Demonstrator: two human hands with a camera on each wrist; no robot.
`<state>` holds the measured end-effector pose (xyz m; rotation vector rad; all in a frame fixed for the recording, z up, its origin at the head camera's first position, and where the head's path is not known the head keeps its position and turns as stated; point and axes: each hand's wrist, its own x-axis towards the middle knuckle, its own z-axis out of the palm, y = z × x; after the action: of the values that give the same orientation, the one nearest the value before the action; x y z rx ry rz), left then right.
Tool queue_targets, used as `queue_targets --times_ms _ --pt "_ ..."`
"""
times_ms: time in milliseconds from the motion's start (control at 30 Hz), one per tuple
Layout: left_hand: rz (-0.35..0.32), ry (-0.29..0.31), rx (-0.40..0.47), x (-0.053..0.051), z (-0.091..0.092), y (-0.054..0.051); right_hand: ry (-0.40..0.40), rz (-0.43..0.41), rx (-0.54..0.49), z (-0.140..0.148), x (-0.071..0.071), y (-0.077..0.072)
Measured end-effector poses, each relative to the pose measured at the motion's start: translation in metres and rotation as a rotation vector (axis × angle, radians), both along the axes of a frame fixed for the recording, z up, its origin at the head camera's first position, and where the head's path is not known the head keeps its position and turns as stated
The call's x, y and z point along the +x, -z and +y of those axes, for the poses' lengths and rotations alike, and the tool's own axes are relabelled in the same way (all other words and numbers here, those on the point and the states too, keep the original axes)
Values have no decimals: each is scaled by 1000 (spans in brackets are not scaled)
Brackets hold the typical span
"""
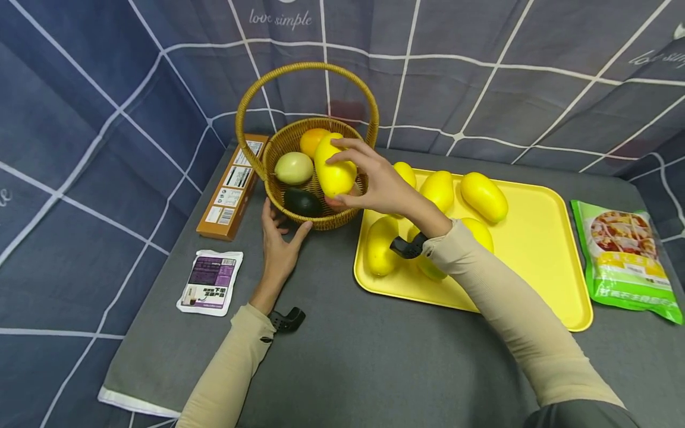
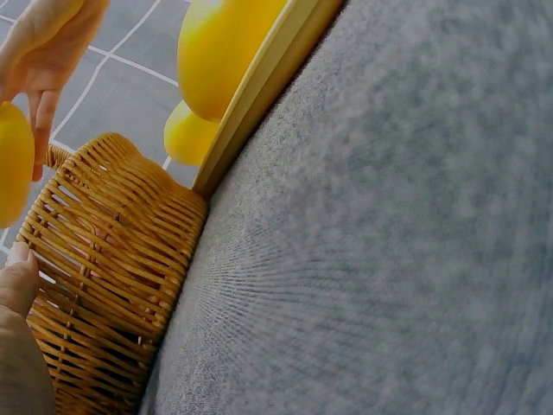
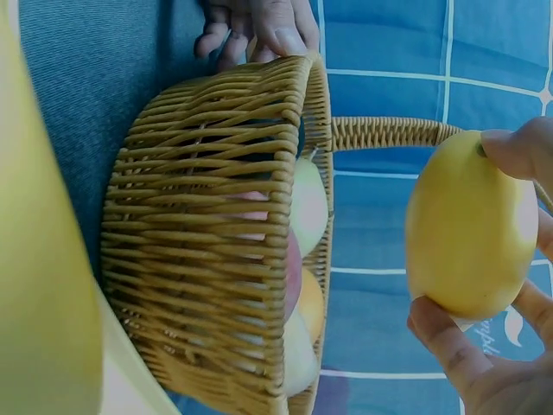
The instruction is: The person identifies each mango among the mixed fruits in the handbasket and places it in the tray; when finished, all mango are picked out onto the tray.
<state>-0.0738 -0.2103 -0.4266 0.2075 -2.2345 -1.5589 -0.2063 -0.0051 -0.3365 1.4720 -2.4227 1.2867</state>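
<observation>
My right hand (image 1: 377, 178) pinches a yellow mango (image 1: 334, 169) between thumb and fingertips. In the right wrist view, the mango (image 3: 471, 229) hangs clear of the rim, above the opening of a wicker basket (image 1: 334, 223). Inside lie an orange fruit (image 1: 313, 141), a pale green fruit (image 1: 294, 168) with a stem, and a dark green fruit (image 1: 302, 203); a reddish fruit (image 3: 294, 272) is partly hidden. Low on the basket's near left side, my left hand (image 1: 280, 246) touches the outer wall with spread thumb and fingers. Its thumb (image 2: 19, 281) shows against the weave.
Right of the basket lies a yellow tray (image 1: 535, 255) holding several more mangoes (image 1: 484, 197), some behind my right arm. A brown box (image 1: 232, 190) and a white-and-purple packet (image 1: 210, 282) lie to the left. At far right is a green food bag (image 1: 626, 261). The basket's tall handle (image 1: 307, 65) arches upward.
</observation>
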Motion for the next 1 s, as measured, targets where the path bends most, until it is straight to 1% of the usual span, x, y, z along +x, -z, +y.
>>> queue_targets --times_ms 167,300,367,533,600,667,800,1000 --pt "-12 9 -3 1 0 -1 13 21 -26 14 5 1" --pt "-14 10 -7 0 -1 -1 28 8 -61 29 11 0" --pt "-12 7 -7 -3 -4 7 41 -1 -69 38 15 0" --pt "-6 -2 -9 -12 -12 31 95 -30 -61 60 23 3" --pt "-5 -4 -14 -12 -13 34 125 -46 -50 71 26 3" --pt "-3 -5 -17 -12 -13 35 156 -55 -36 82 30 4" --pt "-2 -10 -23 -12 -13 36 187 -61 -31 105 39 8" --pt "13 -19 -29 -12 -14 37 246 -17 -9 141 54 17"
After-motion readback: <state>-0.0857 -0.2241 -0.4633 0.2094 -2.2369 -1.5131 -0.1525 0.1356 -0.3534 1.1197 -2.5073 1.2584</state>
